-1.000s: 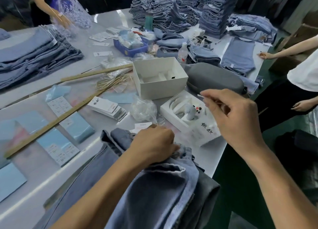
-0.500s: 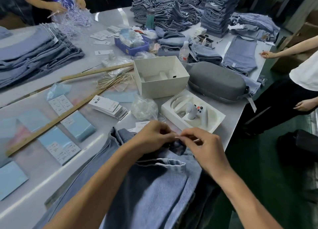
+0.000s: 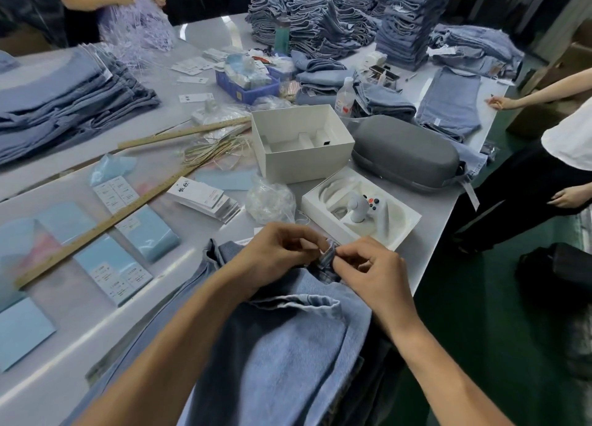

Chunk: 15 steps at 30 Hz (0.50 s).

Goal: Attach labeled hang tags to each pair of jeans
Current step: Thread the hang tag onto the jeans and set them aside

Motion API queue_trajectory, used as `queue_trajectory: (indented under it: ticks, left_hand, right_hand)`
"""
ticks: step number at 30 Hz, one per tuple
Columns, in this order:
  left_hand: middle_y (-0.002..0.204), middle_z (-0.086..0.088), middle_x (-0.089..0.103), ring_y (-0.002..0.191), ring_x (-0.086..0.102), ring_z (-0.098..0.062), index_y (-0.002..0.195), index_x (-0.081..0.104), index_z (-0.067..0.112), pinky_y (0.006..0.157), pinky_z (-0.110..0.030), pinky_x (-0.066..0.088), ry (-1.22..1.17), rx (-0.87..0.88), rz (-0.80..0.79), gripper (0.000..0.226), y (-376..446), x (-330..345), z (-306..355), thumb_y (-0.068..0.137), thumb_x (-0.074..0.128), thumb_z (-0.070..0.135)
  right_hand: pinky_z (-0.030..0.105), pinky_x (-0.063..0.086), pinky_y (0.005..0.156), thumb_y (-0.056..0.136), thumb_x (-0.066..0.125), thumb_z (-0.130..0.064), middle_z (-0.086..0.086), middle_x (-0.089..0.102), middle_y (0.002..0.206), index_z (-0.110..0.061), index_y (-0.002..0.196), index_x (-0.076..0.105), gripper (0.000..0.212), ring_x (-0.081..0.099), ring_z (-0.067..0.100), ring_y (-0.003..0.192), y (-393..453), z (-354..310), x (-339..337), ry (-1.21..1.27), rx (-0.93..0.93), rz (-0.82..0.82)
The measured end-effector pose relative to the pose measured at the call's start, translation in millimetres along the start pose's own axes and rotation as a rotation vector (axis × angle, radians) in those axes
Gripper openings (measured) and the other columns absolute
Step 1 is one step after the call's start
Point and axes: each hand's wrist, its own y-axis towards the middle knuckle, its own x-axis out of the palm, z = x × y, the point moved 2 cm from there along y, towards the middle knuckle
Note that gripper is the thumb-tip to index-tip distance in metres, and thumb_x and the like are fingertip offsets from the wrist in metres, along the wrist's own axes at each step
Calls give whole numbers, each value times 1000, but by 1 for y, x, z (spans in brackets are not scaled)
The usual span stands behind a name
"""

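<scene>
Right then, the left hand and the right hand were close together, both pinching a small fold of the jeans at the near table edge. No tag hung there yet, so this pair looked unfinished. A stack of hang tags waited nearby, and tall piles of jeans stood far behind.
</scene>
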Motion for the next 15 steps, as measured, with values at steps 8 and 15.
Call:
queue_trajectory:
  ticks: [8, 15]
  left_hand:
    - [93, 1, 79, 86, 74, -21, 91, 81, 15, 82, -37, 60, 224, 81, 113, 10, 0, 4, -2, 86, 80, 7]
    - [93, 6, 75, 81, 68, -16, 89, 80, 17, 71, -25, 52, 438, 119, 47, 10, 2, 12, -1, 87, 77, 8]
  right_hand:
    - [9, 49, 61, 81, 80, -1, -16, 75, 72, -35, 73, 75, 35, 67, -4, 66, -2, -4, 2, 263, 230, -7]
    - [10, 51, 62, 81, 82, -12, -6, 77, 75, -34, 66, 80, 27, 71, 0, 68, -2, -8, -1, 416, 315, -35]
